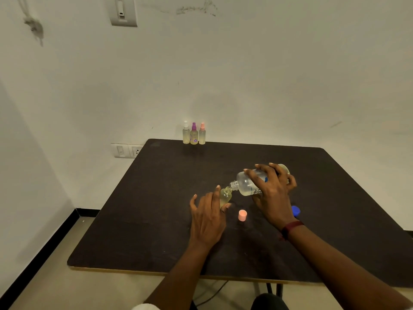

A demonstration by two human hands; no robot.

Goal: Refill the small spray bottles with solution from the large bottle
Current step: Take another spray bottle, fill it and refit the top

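Left hand (209, 218), right hand (271, 193) (higher), curled

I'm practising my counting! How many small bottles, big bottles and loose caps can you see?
Small bottles: 4, three with sprayers at the back and one open bottle in the left hand
Big bottle: 1, tipped in the right hand
Loose caps: 2, a pink cap and a blue cap
Total: 7

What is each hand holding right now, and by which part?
Right hand grips the large bottle round its body. Left hand holds the small open spray bottle by its lower body.
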